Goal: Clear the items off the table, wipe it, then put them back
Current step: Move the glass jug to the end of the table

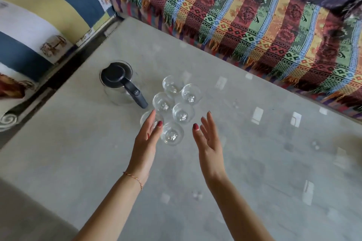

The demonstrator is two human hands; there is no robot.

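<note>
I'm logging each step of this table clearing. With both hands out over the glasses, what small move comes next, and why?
Probably close the left hand and right hand on the nearest glass: both are open either side of it, holding nothing.

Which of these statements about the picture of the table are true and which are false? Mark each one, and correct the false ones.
1. Six clear glasses stand clustered on the table. True.
2. The jug has a red lid. False: its lid and handle are dark.
3. The left hand wears a thin bracelet at the wrist. True.
4. The right hand grips a glass. False: its fingers are straight and hold nothing.
5. The jug stands to the right of the glasses. False: it stands to their left.
6. A patterned, fringed throw covers the sofa beyond the table. True.
</note>
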